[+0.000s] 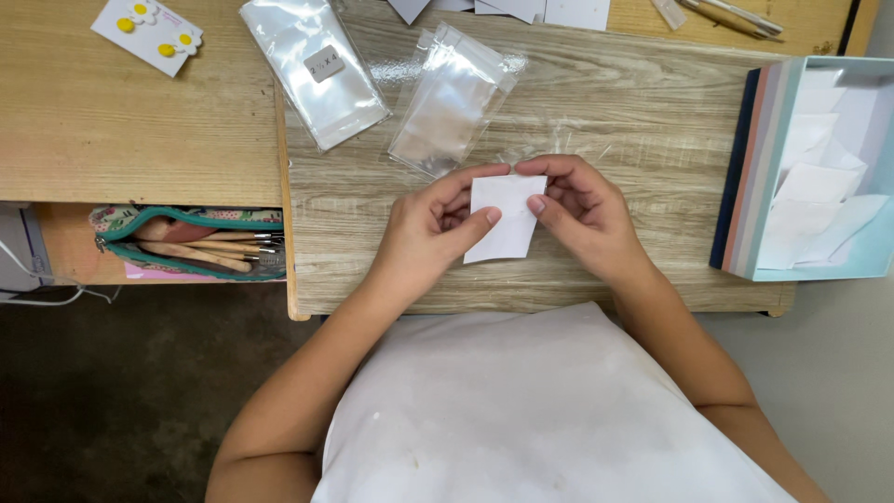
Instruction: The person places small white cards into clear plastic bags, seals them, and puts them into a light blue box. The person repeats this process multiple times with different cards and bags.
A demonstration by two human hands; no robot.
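Together, both hands, left hand and right hand, pinch a white card above the wooden table.

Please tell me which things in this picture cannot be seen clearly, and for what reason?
Head view, the only one:
- Front face of the white card: turned away from the camera; left hand and right hand cover its edges.
- Tools in the open pouch: their ends are hidden under the desk edge.
- Label on the clear bag stack: too small.
- Wooden tools at the top: cut off by the frame.
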